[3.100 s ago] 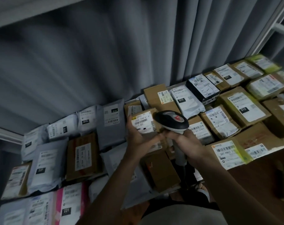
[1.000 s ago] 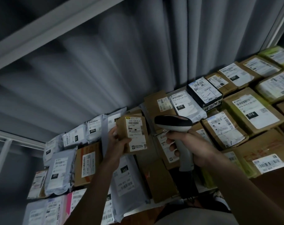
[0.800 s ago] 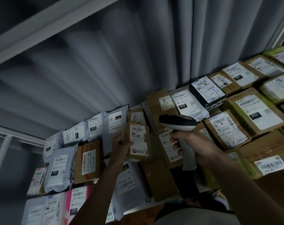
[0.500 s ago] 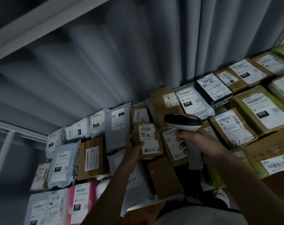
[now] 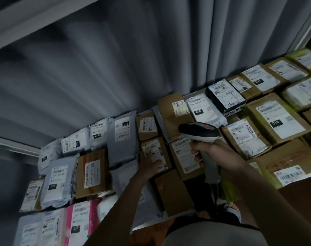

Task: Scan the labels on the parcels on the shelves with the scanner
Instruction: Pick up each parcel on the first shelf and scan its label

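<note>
On the shelf, among close-packed parcels, the left hand rests flat with loose fingers on a small brown box, likely light, stiff and best gripped by its edges, while the right hand wraps the scanner handle just beside it.

Left hand rests flat on small box; right hand grips scanner above the parcels.

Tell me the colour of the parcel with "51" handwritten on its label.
Black parcel with a white label; head view.
</note>
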